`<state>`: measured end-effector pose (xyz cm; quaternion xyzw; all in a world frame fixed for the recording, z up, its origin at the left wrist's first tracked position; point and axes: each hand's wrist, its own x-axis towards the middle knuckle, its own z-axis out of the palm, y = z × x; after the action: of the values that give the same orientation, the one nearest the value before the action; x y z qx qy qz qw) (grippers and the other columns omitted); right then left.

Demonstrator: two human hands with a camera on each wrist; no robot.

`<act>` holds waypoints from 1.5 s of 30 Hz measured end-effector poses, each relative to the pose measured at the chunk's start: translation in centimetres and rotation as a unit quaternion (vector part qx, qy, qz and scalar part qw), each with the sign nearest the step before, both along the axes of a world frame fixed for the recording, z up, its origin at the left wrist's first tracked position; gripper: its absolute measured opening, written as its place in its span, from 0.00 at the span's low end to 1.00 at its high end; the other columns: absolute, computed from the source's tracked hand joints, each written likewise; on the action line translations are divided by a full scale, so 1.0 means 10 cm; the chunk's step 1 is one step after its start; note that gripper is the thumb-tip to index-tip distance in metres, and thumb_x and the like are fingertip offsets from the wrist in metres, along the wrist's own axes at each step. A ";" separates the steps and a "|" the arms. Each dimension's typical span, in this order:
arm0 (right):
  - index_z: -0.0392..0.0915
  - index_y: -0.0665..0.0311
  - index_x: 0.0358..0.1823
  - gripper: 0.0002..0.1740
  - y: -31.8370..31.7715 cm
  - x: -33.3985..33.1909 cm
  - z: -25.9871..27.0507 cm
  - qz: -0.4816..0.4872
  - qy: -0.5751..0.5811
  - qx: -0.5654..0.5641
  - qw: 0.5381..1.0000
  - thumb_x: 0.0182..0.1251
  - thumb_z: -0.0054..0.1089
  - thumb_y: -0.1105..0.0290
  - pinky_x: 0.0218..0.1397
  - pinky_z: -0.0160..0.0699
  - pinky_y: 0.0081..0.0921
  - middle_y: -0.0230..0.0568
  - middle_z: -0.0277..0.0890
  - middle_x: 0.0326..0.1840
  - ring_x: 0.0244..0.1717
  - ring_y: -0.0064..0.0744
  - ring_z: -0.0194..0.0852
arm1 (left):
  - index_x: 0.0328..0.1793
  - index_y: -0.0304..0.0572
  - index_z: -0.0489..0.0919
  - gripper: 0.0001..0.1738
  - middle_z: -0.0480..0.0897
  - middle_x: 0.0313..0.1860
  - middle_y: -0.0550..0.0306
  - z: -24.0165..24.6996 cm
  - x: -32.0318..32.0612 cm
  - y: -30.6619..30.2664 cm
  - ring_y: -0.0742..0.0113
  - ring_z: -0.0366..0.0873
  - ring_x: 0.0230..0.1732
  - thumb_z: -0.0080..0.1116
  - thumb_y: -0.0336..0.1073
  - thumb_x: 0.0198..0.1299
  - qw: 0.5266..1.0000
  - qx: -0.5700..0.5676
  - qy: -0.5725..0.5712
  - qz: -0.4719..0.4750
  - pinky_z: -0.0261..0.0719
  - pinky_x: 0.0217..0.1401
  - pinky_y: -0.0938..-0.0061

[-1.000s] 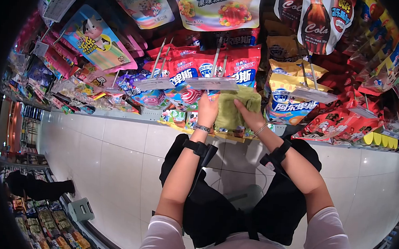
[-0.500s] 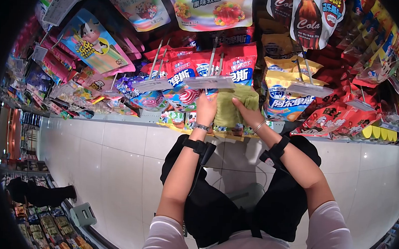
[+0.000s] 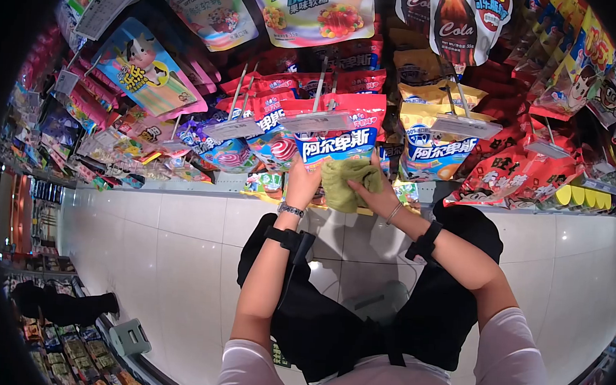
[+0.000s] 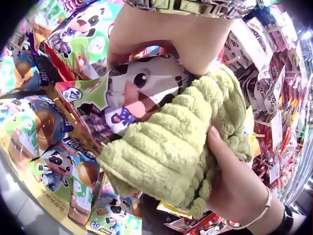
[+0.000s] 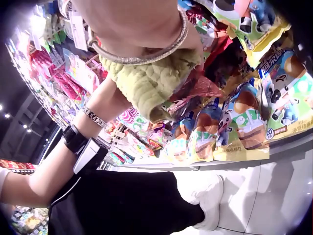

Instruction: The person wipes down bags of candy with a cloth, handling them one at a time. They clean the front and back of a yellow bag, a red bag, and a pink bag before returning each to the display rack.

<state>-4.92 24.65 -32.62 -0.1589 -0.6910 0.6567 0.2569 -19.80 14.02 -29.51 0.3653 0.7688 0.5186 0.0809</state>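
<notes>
A red and blue candy bag (image 3: 339, 143) hangs at the front of its hook, tilted up toward me. My left hand (image 3: 303, 183) grips the bag's lower left side; in the left wrist view its fingers curl at the edge beside the printed cow (image 4: 142, 88). My right hand (image 3: 377, 194) holds a green ribbed cloth (image 3: 343, 187) bunched against the lower front of the bag, with its thumb over the cloth. The cloth (image 4: 161, 147) covers part of the bag, and in the right wrist view the forearm hides most of that hand.
Yellow candy bags (image 3: 441, 148) hang to the right, with red packets (image 3: 520, 177) beyond. Swirl-printed bags (image 3: 279, 145) hang at the left. A price tag holder (image 3: 317, 121) juts out over the held bag. Below, bags with cow prints (image 5: 242, 117) stand along the shelf edge above the tiled floor.
The red bag has come forward and tilted up, so its blue lettering now shows fully above the cloth. Both hands have moved slightly, and the cloth is more bunched.
</notes>
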 end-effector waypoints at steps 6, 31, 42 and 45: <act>0.59 0.64 0.58 0.28 0.09 0.25 0.06 -0.094 -0.066 0.260 0.959 0.58 0.57 0.68 0.52 0.68 0.29 0.49 0.68 0.50 0.50 0.44 0.69 | 0.39 0.34 0.74 0.21 0.79 0.32 0.45 0.03 -0.06 0.06 0.49 0.77 0.36 0.63 0.45 0.49 0.999 -0.022 0.033 -0.012 0.73 0.38 0.64; 0.66 0.70 0.34 0.08 0.82 1.19 0.91 -0.290 -0.018 0.299 0.909 0.57 0.54 0.74 0.35 0.66 0.24 0.44 0.65 0.28 0.29 0.35 0.65 | 0.59 0.38 0.65 0.34 0.77 0.41 0.41 0.23 1.03 0.59 0.48 0.76 0.42 0.58 0.50 0.50 0.962 -0.175 0.119 -0.172 0.74 0.40 0.63; 0.48 0.65 0.64 0.27 0.95 1.15 0.73 -0.278 0.034 0.088 0.956 0.66 0.44 0.71 0.67 0.46 0.31 0.50 0.50 0.65 0.66 0.39 0.48 | 0.60 0.24 0.55 0.44 0.73 0.49 0.36 0.16 1.07 1.09 0.45 0.70 0.53 0.68 0.38 0.41 0.973 -0.043 -0.048 -0.223 0.68 0.53 0.65; 0.45 0.65 0.65 0.28 1.01 1.06 0.66 -0.267 0.060 0.041 0.961 0.66 0.43 0.71 0.67 0.44 0.30 0.48 0.51 0.64 0.67 0.38 0.47 | 0.60 0.27 0.54 0.46 0.74 0.47 0.39 0.15 1.13 1.17 0.46 0.73 0.49 0.69 0.38 0.38 0.974 -0.037 -0.093 -0.205 0.72 0.49 0.66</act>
<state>5.72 34.77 -26.02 -0.2873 -0.6333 0.5435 0.4701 -8.49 25.70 -28.01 0.4615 0.6856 0.4940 0.2701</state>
